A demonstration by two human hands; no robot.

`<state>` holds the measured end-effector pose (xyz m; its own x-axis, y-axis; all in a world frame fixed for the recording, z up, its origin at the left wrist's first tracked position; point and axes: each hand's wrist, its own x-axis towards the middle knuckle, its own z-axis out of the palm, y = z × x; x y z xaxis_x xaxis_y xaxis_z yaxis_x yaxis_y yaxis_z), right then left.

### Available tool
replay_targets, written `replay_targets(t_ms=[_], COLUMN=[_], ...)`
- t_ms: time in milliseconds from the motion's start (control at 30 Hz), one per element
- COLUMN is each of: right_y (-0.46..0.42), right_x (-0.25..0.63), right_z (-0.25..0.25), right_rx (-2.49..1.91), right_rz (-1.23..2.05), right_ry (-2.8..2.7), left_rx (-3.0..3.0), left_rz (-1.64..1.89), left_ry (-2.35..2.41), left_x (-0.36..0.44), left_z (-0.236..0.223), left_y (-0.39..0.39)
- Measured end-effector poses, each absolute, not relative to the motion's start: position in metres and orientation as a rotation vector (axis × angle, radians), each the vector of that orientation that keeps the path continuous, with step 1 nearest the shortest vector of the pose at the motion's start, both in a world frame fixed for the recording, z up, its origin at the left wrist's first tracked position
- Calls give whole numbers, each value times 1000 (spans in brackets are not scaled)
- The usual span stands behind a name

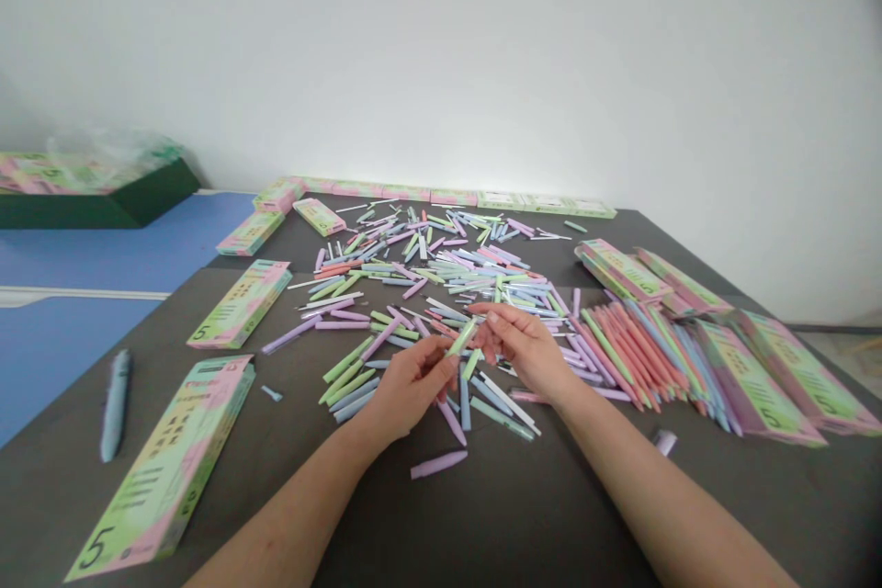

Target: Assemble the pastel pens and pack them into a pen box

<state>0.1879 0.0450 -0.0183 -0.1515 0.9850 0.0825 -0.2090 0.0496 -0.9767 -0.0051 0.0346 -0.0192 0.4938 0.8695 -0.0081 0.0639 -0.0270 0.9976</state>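
Evidently, the left hand (412,386) has a pale green pen barrel (461,338) pinched between thumb and fingers, slanting up over the scattered pen parts (386,271) on the dark worktop (524,514). The right hand (527,351) comes in at the barrel's upper end, its fingers bent and drawn close together; whether they nip the barrel or some thin part beside it is too small to tell.

The barrel looks like slim, smooth plastic: very light, stiff, probably a bit slippery and apt to roll. Mid-length seems the best place to hold it, with a light pinch, leaving both ends free; any thin refill would likely bend if squeezed sideways.

A purple barrel (439,464) lies alone nearer the person, red pens (630,354) lie side by side to the right, and a printed pen box (165,469) lies flat at left.
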Motion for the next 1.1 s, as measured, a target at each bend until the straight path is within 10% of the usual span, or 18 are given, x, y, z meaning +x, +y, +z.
replay_targets(t_ms=[1100], right_y=[6], right_x=[190], right_z=[6], right_rx=[-2167], right_rz=[305], right_ry=[-2510], left_rx=[988], left_rz=[1281], left_ry=[966], left_x=[-7], left_z=[-29], left_y=[53])
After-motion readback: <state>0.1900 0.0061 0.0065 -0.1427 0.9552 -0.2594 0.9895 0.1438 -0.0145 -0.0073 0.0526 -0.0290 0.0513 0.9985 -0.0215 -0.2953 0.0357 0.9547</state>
